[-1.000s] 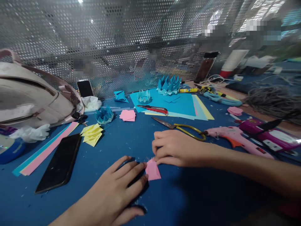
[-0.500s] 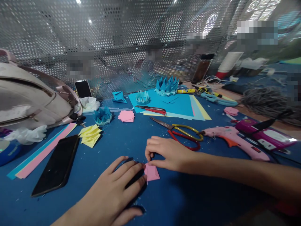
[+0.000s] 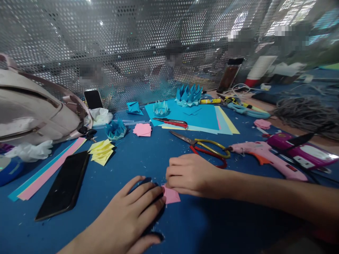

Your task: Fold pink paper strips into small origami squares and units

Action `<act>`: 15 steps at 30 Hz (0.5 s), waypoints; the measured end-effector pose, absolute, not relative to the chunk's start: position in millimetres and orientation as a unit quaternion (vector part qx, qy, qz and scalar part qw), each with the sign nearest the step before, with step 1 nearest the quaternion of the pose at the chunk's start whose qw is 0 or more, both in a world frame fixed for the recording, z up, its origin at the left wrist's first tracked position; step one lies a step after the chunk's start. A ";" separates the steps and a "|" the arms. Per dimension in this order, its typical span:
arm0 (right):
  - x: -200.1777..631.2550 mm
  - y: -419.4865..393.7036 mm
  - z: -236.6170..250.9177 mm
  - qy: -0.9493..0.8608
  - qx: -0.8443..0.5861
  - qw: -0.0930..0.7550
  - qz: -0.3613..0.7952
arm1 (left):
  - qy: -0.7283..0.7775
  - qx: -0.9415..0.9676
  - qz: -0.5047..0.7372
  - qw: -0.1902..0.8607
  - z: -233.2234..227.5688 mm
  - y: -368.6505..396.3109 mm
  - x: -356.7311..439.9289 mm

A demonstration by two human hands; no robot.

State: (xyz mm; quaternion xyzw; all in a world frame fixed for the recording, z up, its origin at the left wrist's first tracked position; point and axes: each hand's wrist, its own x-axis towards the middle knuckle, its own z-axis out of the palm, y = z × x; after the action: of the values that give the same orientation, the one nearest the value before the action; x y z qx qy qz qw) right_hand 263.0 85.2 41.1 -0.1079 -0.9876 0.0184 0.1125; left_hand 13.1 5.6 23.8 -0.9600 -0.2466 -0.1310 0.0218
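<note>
A small square of folded pink paper (image 3: 172,196) lies flat on the blue table in front of me. My left hand (image 3: 135,208) is spread out at its left side, with the fingertips pressing its left edge to the table. Curled fingers of my right hand (image 3: 192,176) pinch or press its upper edge; the fingertips are partly hidden. Just beyond that hand are scissors (image 3: 212,143) with one yellow and one red handle. A pile of pink paper squares (image 3: 142,129) and a stack of yellow paper squares (image 3: 102,151) sit farther off.
Behind lie blue paper sheets (image 3: 203,118), a red utility knife (image 3: 173,122) and blue folded-paper crowns (image 3: 188,96). On the left are a phone (image 3: 63,187), paper strips (image 3: 50,167) and a bag (image 3: 37,109). A pink glue gun (image 3: 267,155) with its cord lies right.
My right hand has shifted slightly, and its fingers have closed down over the pink paper's upper edge. The left hand stays in place. The camera view moved a little.
</note>
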 end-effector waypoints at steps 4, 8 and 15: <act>264.0 89.9 41.8 -0.986 -0.107 0.105 0.070 | -0.255 -0.959 -0.121 0.018 24.8 5.1 13.6; 264.6 96.2 50.1 -0.976 -0.123 0.083 0.162 | -0.254 -0.961 -0.111 0.014 26.1 4.2 13.7; 270.0 108.6 61.7 -0.958 -0.132 0.054 0.248 | -0.249 -0.964 -0.092 0.011 29.7 6.3 14.7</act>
State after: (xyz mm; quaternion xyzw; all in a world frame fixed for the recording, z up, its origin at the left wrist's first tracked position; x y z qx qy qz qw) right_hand 270.0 108.6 61.7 -0.1322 -0.9581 0.2482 0.0544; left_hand 14.7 6.3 29.7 -0.9640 -0.2492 -0.0919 0.0113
